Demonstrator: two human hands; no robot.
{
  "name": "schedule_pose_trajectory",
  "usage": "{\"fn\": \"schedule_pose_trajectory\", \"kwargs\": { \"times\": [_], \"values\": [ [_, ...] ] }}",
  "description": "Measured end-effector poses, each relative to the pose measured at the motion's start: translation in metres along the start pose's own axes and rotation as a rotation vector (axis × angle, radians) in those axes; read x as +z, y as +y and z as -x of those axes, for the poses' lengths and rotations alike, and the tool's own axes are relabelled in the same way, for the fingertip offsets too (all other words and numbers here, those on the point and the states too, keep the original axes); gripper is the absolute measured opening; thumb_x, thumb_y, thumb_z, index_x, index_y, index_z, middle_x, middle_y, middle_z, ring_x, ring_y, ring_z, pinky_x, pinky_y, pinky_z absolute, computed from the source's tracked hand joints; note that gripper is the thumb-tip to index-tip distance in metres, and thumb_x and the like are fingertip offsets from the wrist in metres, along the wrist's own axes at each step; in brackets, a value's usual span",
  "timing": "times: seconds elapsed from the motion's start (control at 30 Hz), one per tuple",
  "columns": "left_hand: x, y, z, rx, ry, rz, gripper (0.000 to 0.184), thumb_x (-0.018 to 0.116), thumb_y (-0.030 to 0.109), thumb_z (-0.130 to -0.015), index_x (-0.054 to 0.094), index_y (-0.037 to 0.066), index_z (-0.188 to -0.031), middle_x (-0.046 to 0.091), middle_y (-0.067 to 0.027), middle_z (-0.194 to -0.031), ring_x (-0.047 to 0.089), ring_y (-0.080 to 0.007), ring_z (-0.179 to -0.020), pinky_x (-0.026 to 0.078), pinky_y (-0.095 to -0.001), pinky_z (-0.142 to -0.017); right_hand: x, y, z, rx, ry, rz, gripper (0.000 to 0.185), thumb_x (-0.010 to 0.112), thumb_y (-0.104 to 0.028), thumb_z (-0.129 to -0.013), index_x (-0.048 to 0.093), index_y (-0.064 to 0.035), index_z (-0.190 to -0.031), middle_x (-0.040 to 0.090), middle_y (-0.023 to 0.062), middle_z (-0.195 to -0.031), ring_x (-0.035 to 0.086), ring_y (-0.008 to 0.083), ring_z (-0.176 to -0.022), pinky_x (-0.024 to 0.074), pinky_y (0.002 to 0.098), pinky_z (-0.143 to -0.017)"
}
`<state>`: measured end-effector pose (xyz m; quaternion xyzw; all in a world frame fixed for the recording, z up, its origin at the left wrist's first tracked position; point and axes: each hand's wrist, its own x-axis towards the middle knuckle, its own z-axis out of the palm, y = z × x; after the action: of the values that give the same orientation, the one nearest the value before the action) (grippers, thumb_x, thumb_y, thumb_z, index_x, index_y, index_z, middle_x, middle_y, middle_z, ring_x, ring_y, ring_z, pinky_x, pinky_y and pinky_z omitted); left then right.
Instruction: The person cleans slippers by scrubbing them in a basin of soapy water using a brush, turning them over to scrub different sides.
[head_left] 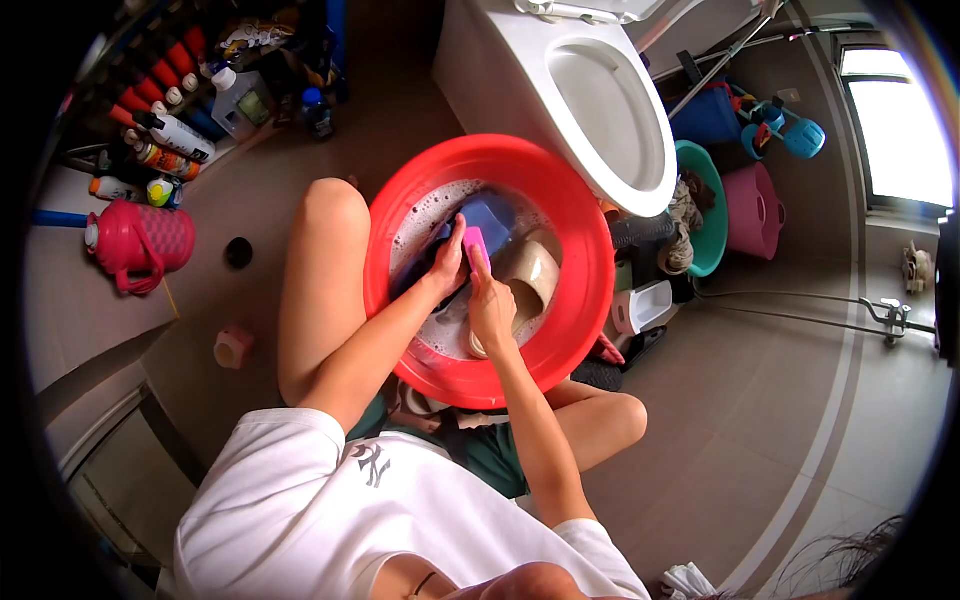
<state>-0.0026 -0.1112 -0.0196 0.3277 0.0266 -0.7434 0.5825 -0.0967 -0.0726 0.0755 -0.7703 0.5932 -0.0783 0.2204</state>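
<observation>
A red basin (590, 270) with sudsy water stands between my bent knees. Inside it, my left hand (450, 262) is closed on a blue slipper (488, 215), which is tilted and partly hidden by my hands. My right hand (490, 308) grips a pink scrubbing brush (478, 250) against the near side of the blue slipper; the bristles are out of sight. A beige slipper (535, 272) lies in the basin, just right of my right hand.
A white toilet (610, 120) stands beyond the basin. Bottles (180, 135) and a pink kettle-shaped jug (145, 240) are at the left. Footwear, a white tray (643, 307), a teal basin (708, 225) and a pink tub (755, 210) sit at the right.
</observation>
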Motion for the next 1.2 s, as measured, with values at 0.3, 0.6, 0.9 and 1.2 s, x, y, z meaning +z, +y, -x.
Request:
{"fn": "schedule_pose_trajectory", "kwargs": {
  "times": [0.3, 0.6, 0.9, 1.2],
  "values": [
    [0.001, 0.015, 0.001, -0.010, -0.253, 0.132, 0.098, 0.025, 0.080, -0.082, 0.015, 0.010, -0.150, 0.021, -0.0107, -0.153, 0.024, -0.0248, -0.139, 0.017, -0.0387, -0.114, 0.007, -0.009, -0.097, 0.127, 0.004, -0.052, 0.050, 0.051, -0.013, -0.091, 0.043, -0.0271, -0.138, 0.064, 0.0263, -0.089, 0.063, 0.0433, -0.083, 0.0497, 0.0513, -0.072],
    [-0.003, 0.018, 0.000, -0.020, -0.222, 0.124, 0.099, 0.022, 0.084, -0.079, 0.040, 0.006, -0.139, 0.049, -0.0114, -0.134, 0.044, -0.0237, -0.126, 0.032, -0.0366, -0.107, -0.014, -0.034, -0.046, 0.033, -0.197, -0.212, 0.046, 0.050, -0.009, -0.090, 0.049, -0.0166, -0.135, 0.059, 0.0349, -0.092, 0.060, 0.0476, -0.091, 0.0479, 0.0483, -0.076],
    [0.006, 0.012, 0.001, 0.008, -0.160, 0.152, 0.091, 0.030, 0.080, -0.081, 0.051, 0.006, -0.130, 0.057, -0.0094, -0.124, 0.053, -0.0210, -0.112, 0.043, -0.0352, -0.096, -0.011, -0.011, 0.027, -0.022, 0.003, -0.107, 0.054, 0.050, -0.005, -0.091, 0.041, -0.0213, -0.141, 0.058, 0.0306, -0.073, 0.059, 0.0453, -0.065, 0.0443, 0.0484, -0.058],
    [0.004, 0.015, -0.001, -0.019, -0.012, 0.043, 0.096, 0.031, 0.080, -0.082, 0.031, 0.006, -0.144, 0.041, -0.0118, -0.140, 0.039, -0.0229, -0.127, 0.035, -0.0381, -0.104, 0.016, -0.014, -0.032, 0.072, 0.071, -0.392, 0.046, 0.046, -0.007, -0.092, 0.047, -0.0153, -0.137, 0.060, 0.0317, -0.091, 0.063, 0.0445, -0.083, 0.0488, 0.0427, -0.073]
  ]
}}
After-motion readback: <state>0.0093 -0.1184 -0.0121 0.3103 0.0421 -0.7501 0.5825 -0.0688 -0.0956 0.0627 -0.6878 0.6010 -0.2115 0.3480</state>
